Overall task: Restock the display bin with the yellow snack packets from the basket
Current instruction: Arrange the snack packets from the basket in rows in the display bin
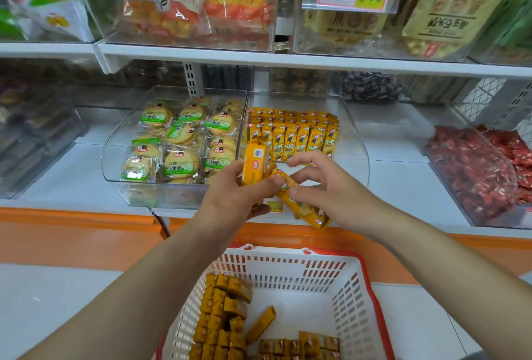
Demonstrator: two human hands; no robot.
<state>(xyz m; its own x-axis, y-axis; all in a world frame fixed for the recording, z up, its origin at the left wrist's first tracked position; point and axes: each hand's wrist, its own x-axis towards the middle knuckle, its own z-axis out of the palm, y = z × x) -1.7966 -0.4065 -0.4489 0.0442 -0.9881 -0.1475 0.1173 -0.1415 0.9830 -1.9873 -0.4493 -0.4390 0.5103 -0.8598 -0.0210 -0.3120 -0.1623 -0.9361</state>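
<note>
L hand (230, 198) grips upright yellow packets (254, 162), R hand (328, 187) pinches tilted packet (306, 210), fingertips at display bin (359, 141) front edge w/ bare room beyond.

Green-labelled biscuit packs (175, 141) lie mid-shelf, red-wrapped sweets (472, 169) at far right.

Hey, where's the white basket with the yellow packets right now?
Head view, bottom centre: the white basket sits just below the orange shelf edge, with yellow snack packets piled along its left side.
</note>
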